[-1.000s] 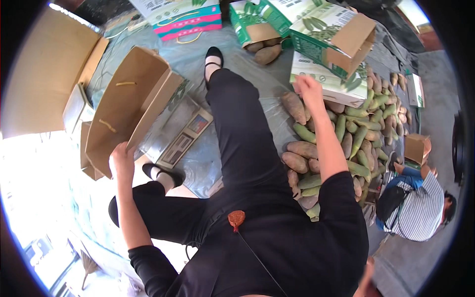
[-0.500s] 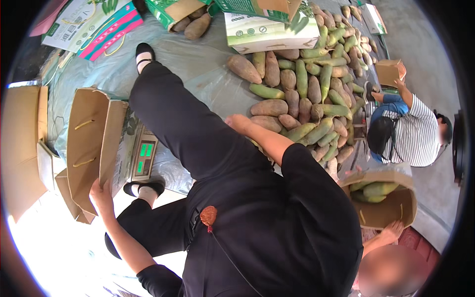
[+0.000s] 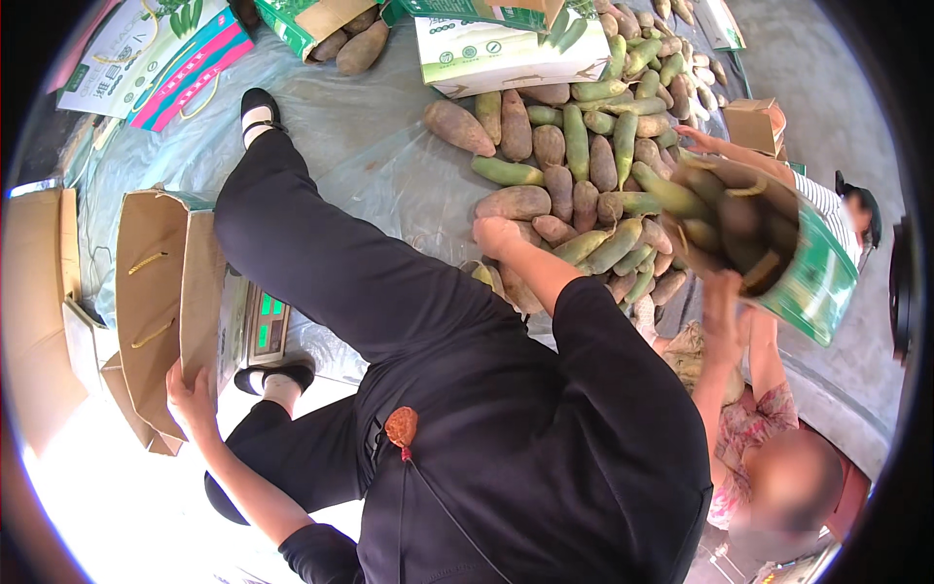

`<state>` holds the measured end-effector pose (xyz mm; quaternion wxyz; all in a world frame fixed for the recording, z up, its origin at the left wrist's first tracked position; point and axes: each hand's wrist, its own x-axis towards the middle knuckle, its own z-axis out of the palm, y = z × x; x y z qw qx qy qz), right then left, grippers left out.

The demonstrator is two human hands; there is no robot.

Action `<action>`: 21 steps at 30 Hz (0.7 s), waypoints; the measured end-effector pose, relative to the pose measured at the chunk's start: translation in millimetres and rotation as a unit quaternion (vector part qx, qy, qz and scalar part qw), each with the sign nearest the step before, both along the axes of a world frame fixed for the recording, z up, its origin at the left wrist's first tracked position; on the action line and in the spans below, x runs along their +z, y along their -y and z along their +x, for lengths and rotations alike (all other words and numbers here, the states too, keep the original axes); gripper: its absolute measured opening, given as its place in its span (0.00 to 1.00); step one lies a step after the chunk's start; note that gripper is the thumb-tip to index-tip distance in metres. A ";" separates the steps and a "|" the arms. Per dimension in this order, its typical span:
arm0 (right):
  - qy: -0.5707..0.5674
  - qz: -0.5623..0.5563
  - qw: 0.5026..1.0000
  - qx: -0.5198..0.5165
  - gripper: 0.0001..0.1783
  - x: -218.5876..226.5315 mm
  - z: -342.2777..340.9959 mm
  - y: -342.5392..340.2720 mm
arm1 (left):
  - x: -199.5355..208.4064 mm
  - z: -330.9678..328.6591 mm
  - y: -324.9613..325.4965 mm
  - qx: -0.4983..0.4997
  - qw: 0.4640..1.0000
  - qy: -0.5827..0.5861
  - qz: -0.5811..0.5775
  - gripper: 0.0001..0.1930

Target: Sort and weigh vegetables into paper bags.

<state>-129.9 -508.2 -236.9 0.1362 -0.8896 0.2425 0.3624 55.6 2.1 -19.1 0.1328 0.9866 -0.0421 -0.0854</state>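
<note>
My left hand point(image 3: 192, 399) grips the near rim of an open cardboard carton point(image 3: 156, 292) with yellow cord handles. Beside the carton, partly covered by it and my leg, a scale point(image 3: 267, 323) shows a lit green display. On the right my right hand point(image 3: 496, 237) reaches down to the near edge of a heap of roots, against a reddish-brown root point(image 3: 526, 233). Its fingers are hidden from view. Green radishes point(image 3: 577, 144) lie mixed with brown, earthy roots in the heap.
A co-worker point(image 3: 749, 428) at the right tilts a green carton point(image 3: 827, 277) of radishes beside the heap; another person in stripes point(image 3: 827, 204) reaches toward it. A white-and-green carton point(image 3: 506, 54) stands behind the heap. Flat printed cartons point(image 3: 126, 58) lie far left on plastic sheeting point(image 3: 370, 127).
My right hand has moved from beside my thigh onto the heap's edge. The co-worker's carton has been lifted toward the heap and tilted. My left hand stays on its carton; the view has shifted slightly.
</note>
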 end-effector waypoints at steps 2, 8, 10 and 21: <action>-0.044 0.005 0.994 0.097 0.12 -0.5 -7.3 -9.4 | -0.4 -0.3 0.0 0.001 1.000 0.008 -0.002 0.16; -0.051 0.057 0.991 0.110 0.12 2.2 8.1 -48.8 | -0.9 -0.7 -7.2 0.028 0.999 -0.028 -0.011 0.14; -0.038 0.063 0.991 0.115 0.13 3.6 14.4 -50.3 | -2.4 -0.1 -8.3 0.016 0.999 -0.030 -0.036 0.13; -0.004 0.034 0.990 0.137 0.17 11.4 24.9 -38.9 | -2.1 0.6 -9.3 0.009 0.999 -0.033 -0.039 0.12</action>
